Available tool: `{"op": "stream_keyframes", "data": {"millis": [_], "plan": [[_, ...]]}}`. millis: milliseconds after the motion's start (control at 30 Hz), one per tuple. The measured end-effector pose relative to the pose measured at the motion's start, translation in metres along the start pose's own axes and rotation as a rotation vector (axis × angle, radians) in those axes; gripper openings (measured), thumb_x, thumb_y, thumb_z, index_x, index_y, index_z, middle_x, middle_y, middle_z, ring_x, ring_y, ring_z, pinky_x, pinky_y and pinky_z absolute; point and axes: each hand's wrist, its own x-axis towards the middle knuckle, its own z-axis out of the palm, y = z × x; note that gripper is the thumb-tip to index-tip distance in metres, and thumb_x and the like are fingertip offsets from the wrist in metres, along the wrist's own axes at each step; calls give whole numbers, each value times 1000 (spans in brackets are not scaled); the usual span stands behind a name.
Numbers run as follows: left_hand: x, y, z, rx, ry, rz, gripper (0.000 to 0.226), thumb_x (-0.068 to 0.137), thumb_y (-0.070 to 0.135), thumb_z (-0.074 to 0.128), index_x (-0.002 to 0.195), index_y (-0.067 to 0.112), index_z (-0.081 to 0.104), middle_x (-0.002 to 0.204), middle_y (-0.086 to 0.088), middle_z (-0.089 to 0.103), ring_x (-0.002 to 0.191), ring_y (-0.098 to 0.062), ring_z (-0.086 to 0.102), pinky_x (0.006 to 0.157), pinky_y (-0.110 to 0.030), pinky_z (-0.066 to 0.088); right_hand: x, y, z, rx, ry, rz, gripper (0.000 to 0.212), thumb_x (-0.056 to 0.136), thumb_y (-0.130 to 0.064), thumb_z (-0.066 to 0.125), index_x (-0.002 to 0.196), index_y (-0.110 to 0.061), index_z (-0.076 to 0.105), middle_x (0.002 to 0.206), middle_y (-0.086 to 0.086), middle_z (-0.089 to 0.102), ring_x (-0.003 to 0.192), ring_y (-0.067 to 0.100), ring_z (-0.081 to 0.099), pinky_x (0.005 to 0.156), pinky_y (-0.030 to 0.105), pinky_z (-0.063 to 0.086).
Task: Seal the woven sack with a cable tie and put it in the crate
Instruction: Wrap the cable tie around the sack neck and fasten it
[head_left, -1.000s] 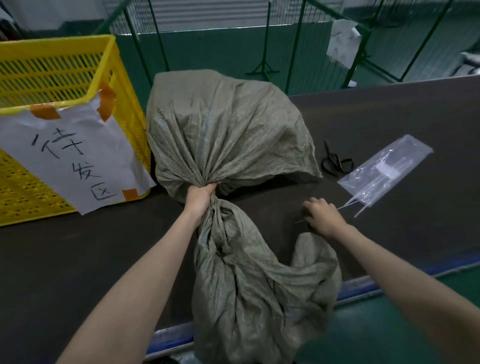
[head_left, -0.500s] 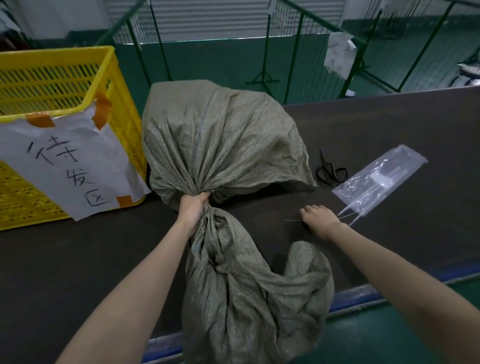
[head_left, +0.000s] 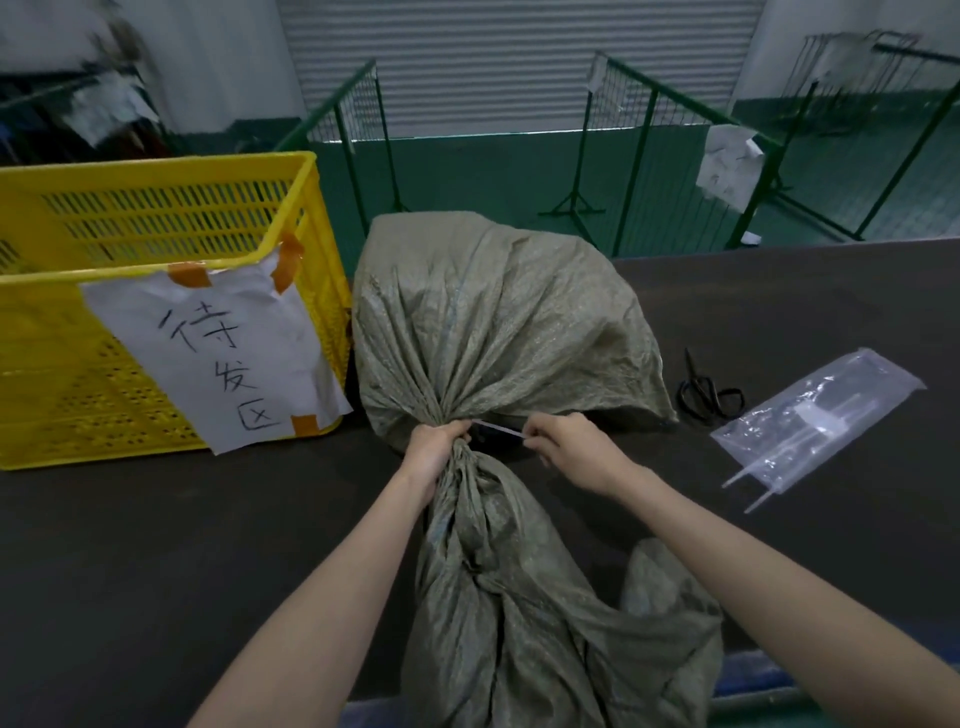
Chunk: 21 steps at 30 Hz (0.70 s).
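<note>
A bulging grey-green woven sack (head_left: 493, 322) lies on the dark table, its loose top trailing toward me over the front edge. My left hand (head_left: 435, 448) is clenched around the gathered neck of the sack. My right hand (head_left: 576, 449) pinches one end of a thin white cable tie (head_left: 500, 428), which stretches level from the neck to my fingers. The yellow slatted crate (head_left: 156, 270) stands to the left of the sack, almost touching it, with a handwritten paper sign taped to its front.
Black scissors (head_left: 707, 394) lie right of the sack. A clear plastic bag (head_left: 818, 423) with more white cable ties sticking out lies further right. Green wire fence panels stand behind the table. The table's front edge runs just below my forearms.
My right hand has lifted a cable tie off the table and brought it left to the sack's neck. My left hand has kept its grip there. The view has tilted upward.
</note>
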Motion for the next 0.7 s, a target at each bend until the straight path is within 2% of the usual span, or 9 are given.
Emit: {"op": "stream_keyframes", "data": {"millis": [67, 133, 200, 267, 367, 433, 500, 600, 700], "plan": [[-1, 1, -1, 22, -10, -17, 24, 86, 12, 65, 64, 3, 64, 52, -3, 63, 47, -14, 58, 48, -17, 46, 12, -7, 0, -12, -41, 94, 20, 93, -31, 50, 73, -29, 55, 73, 5, 62, 78, 28, 62, 75, 45, 53], [-4, 2, -2, 7, -18, -23, 17, 87, 13, 64, 73, 3, 67, 64, -7, 65, 54, -17, 59, 49, -18, 48, 23, -12, -3, 13, -99, 165, 25, 91, -28, 53, 66, -25, 59, 76, 8, 62, 80, 30, 62, 76, 43, 52], [-5, 2, -2, -30, -25, -10, 10, 86, 10, 64, 86, 2, 69, 74, -9, 67, 63, -19, 62, 57, -22, 50, 30, -13, -5, 3, -171, 232, 26, 86, -22, 55, 61, -22, 64, 77, 9, 65, 81, 30, 64, 76, 40, 53], [-7, 2, -1, -74, -25, -2, 20, 86, 8, 64, 103, -1, 68, 82, -10, 68, 72, -19, 63, 68, -27, 51, 32, -12, -9, -37, -229, 279, 24, 80, -18, 56, 59, -19, 66, 75, 7, 67, 81, 26, 66, 77, 37, 53], [-10, 3, -1, -94, -48, -9, 27, 86, 7, 64, 111, -3, 65, 94, -12, 69, 83, -21, 66, 78, -31, 52, 34, -9, -12, 1, -264, 275, 28, 82, -15, 57, 57, -22, 66, 66, -2, 64, 76, 15, 62, 69, 25, 47], [-11, 4, -3, -69, -61, -39, 31, 85, 11, 66, 114, 0, 65, 105, -14, 70, 92, -26, 66, 84, -33, 52, 36, -12, -13, 39, -283, 235, 29, 84, -18, 59, 57, -25, 65, 67, -2, 64, 75, 12, 57, 68, 25, 43], [-10, 4, -6, -41, -87, -59, 32, 86, 15, 66, 115, 3, 64, 104, -13, 70, 91, -25, 66, 79, -30, 52, 39, -18, -12, 58, -295, 204, 28, 86, -21, 61, 59, -26, 66, 68, -2, 62, 69, 10, 54, 65, 24, 41], [-14, 9, -10, -11, -137, -78, 33, 86, 20, 65, 116, 5, 65, 96, -9, 71, 85, -21, 67, 69, -26, 51, 47, -32, -6, 70, -288, 170, 25, 87, -25, 62, 63, -25, 66, 59, -8, 54, 57, 4, 46, 54, 18, 35], [-13, 9, -19, 37, -147, -90, 45, 84, 32, 69, 121, 6, 63, 106, -11, 72, 94, -21, 69, 72, -27, 53, 54, -39, 3, 52, -246, 172, 34, 87, -35, 63, 55, -24, 61, 64, -1, 58, 62, 11, 52, 58, 24, 40]]}}
